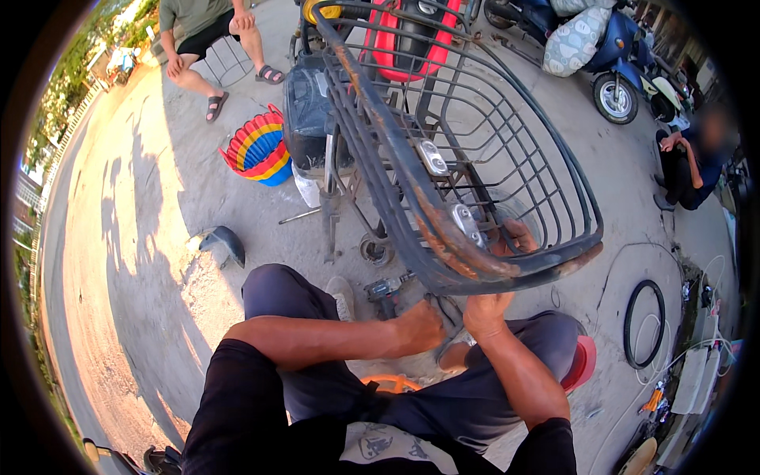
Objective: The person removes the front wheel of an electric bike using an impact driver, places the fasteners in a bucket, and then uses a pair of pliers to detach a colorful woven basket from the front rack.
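Observation:
A large black wire basket (518, 142) with rusty rim tubes fills the space in front of me, fixed to a scooter frame. Two silver metal fittings, one a bracket (467, 224), show near its close end. My left hand (419, 327) is closed in a fist below the basket's near corner, beside a dark part I cannot make out. My right hand (485, 311) reaches up under the rim. Some of its curled fingers show through the bars, and what they grip is hidden. A power drill (385, 288) lies on the ground left of my hands.
A striped plastic basket (260, 150) stands at left, near a dark curved piece (222, 245). One person sits at upper left, another crouches at right. A parked blue scooter (621, 71) stands at upper right. A black tyre (644, 324) and cables lie at right.

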